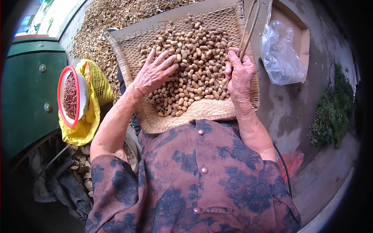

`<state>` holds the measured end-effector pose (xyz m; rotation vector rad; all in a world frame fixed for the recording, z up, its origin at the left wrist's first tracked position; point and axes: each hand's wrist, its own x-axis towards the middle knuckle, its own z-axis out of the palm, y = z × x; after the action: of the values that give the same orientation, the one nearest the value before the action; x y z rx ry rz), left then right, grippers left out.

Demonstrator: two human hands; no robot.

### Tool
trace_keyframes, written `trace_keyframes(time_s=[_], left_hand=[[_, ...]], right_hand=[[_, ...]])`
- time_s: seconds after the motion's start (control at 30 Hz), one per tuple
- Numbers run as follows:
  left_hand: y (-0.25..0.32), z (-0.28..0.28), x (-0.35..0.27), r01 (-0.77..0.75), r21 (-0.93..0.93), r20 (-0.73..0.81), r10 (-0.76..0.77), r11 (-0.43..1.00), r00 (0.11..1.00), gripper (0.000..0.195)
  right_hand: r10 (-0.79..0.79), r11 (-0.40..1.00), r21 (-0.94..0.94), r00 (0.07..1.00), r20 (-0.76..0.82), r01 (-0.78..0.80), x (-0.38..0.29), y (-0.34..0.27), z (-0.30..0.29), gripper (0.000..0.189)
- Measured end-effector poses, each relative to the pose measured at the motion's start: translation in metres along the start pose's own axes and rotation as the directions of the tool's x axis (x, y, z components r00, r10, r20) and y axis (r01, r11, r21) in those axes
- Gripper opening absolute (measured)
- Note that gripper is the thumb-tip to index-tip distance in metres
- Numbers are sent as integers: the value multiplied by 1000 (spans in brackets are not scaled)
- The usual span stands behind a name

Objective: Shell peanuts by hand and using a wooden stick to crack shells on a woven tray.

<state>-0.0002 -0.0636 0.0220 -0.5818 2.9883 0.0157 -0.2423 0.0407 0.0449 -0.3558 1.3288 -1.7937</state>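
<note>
A woven wicker winnowing basket (215,109) rests on my lap, with unshelled peanuts (198,70) heaped over its middle. On the left side of the heap lies my left hand (156,70), palm down with its fingers spread, touching the peanuts. At the basket's right side my right hand (240,68) is closed around a pair of thin sticks (247,32), which point up and away past the basket's rim. Whether a peanut is also between its thumb and finger cannot be told.
Left stands a red-rimmed white bowl (83,94) of shelled peanuts against a yellow woven sack (100,87). Peanut shells (96,29) cover the floor beyond the basket. At right are a cardboard box (304,58) with a clear plastic bag (281,55), and green plants (333,107).
</note>
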Motion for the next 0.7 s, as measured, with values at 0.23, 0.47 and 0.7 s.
trace_keyframes(time_s=[0.23, 0.47, 0.7], left_hand=[[72, 8, 14, -389, -213, 0, 398, 896, 917, 48], [48, 25, 39, -417, -170, -25, 419, 893, 908, 35], [21, 17, 48, -185, -44, -145, 177, 982, 974, 42]], right_hand=[[9, 1000, 7, 1000, -1, -9, -2, 1, 5, 10], [-12, 1000, -17, 1000, -22, 11, -3, 0, 4, 10], [-15, 1000, -11, 999, -29, 15, -2, 1, 0, 10]])
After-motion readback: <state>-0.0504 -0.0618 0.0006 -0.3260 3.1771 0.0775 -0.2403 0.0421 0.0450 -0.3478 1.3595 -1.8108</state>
